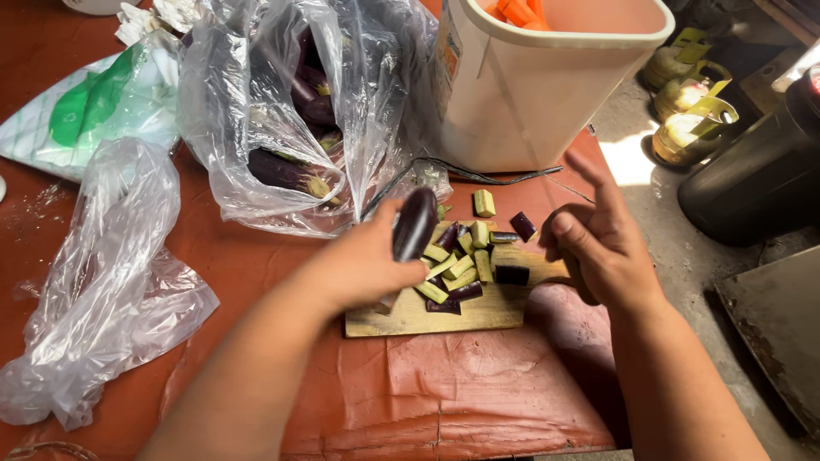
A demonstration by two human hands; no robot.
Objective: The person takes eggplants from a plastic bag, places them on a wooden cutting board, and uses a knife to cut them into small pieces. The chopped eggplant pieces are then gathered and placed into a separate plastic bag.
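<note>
item: whole aubergine [415,224], dark purple, glossy, elongated. held upright in the left hand [363,269], fingers wrapped round its lower part, upper end free; it stands above the left half of the cutting board [401,318].

right hand [598,243]: raised just right of the board, fingers loosely curled and partly spread, index finger pointing up and away. whether it grips anything cannot be told; something may be tucked under the palm, hidden from view.

cutting board: pale wood, rectangular, lying flat on the table covering [427,393], between the two hands.

cut aubergine pieces [461,269]: short sticks and chunks, pale green flesh with purple skin, heaped on the board's middle and right part. one pale chunk [484,202] lies off the board on the covering, just beyond the far edge.

table covering: reddish-brown sheet, creased, cracked along the near edge.

clear plastic bag [282,102]: open, beyond the board, holding more whole aubergines [286,173] with green stem ends.

second clear plastic bag [111,265]: crumpled, to the left, well apart from the board.

white plastic tub [547,94]: large, behind the board on the right, orange pieces [517,12] showing at its rim.

green and white bag [94,107]: flat, far left corner.

yellow-green gas canisters [692,102]: on the floor, right of the table.
</note>
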